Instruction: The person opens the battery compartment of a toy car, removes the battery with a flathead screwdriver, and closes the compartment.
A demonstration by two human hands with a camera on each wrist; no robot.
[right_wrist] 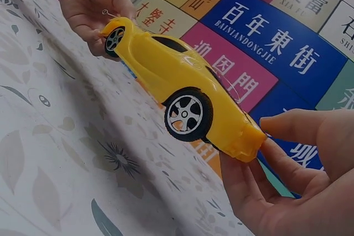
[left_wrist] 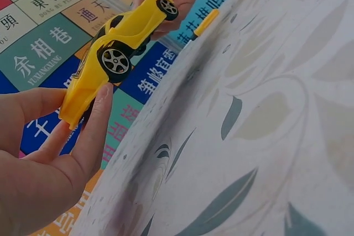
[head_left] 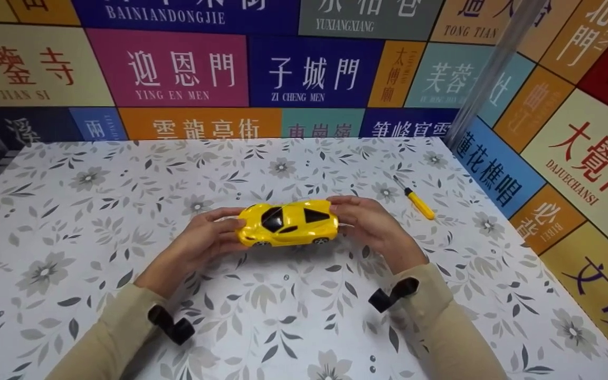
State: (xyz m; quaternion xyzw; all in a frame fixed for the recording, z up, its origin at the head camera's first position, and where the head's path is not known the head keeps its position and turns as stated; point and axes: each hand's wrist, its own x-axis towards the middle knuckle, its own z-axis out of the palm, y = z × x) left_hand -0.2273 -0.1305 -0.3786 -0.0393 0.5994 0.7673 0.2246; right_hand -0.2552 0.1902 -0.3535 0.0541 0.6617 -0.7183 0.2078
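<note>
A yellow toy car (head_left: 293, 224) with black windows is held level above the table between both hands. At its front end, on the left in the head view, my left hand (head_left: 206, 237) pinches the nose between thumb and fingers. My right hand (head_left: 372, 227) grips the rear end the same way. The left wrist view shows the car (left_wrist: 105, 53) raised off the cloth, with silver-spoked wheels on its near side. In the right wrist view the car's rear wheel (right_wrist: 188, 114) shows plainly, and the right fingers (right_wrist: 293, 125) hold the tail.
A screwdriver (head_left: 420, 203) with a yellow handle and black collar lies on the table right of my right hand. White cloth with grey flowers and leaves covers the table (head_left: 283, 301). Colourful panels (head_left: 177, 68) with lettering stand along the back and right edges.
</note>
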